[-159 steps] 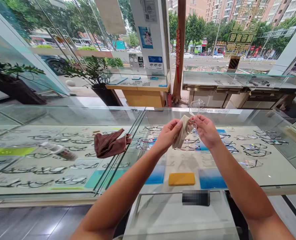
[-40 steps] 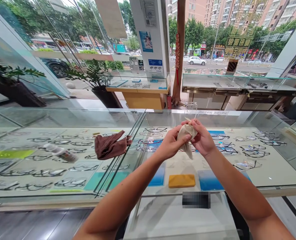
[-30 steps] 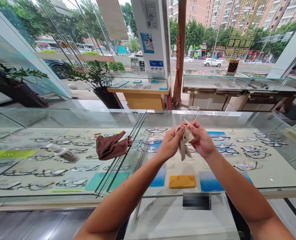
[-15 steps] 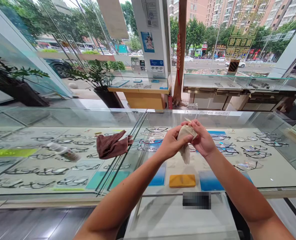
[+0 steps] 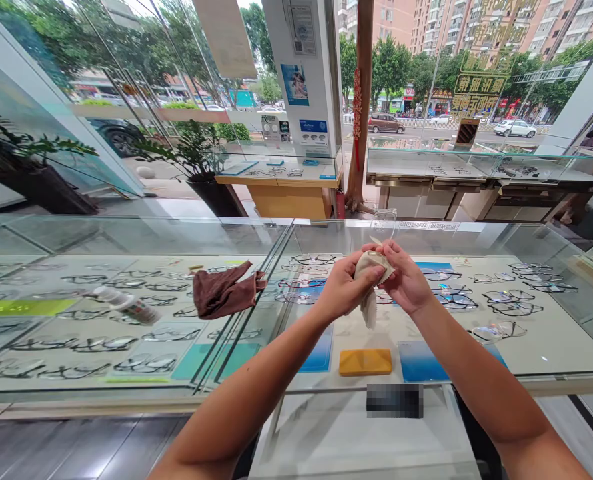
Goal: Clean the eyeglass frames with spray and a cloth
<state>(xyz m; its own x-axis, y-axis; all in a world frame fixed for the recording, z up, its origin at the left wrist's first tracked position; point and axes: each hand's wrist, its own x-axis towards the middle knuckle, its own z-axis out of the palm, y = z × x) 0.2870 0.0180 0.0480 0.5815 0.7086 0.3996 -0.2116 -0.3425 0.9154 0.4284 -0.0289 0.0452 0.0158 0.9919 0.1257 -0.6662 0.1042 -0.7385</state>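
Over the glass display counter (image 5: 576,363), both of my hands are close together around a beige cleaning cloth (image 5: 371,308). My left hand (image 5: 347,285) is closed on the cloth, its thumb pressing the folds. My right hand (image 5: 407,277) is closed at the cloth's right edge, fingers pinched on a pair of eyeglasses (image 5: 394,225). Only a thin, clear part of these shows beyond the fingertips; the rest is hidden by cloth and hands. To the left, a crumpled brown cloth (image 5: 223,291) lies on the glass, near a white spray bottle (image 5: 129,305) on its side.
Inside the counter are rows of eyeglasses (image 5: 515,309). A yellow glasses case (image 5: 365,362) is below my hands, and a blurred dark rectangular object (image 5: 394,401) is closer to me. Farther off stand a potted plant (image 5: 219,199), another display case (image 5: 291,197) and a wooden post (image 5: 363,100).
My hands stay in nearly the same place, with the left thumb and the cloth's folds shifting slightly. Outside, the cars on the street have moved.
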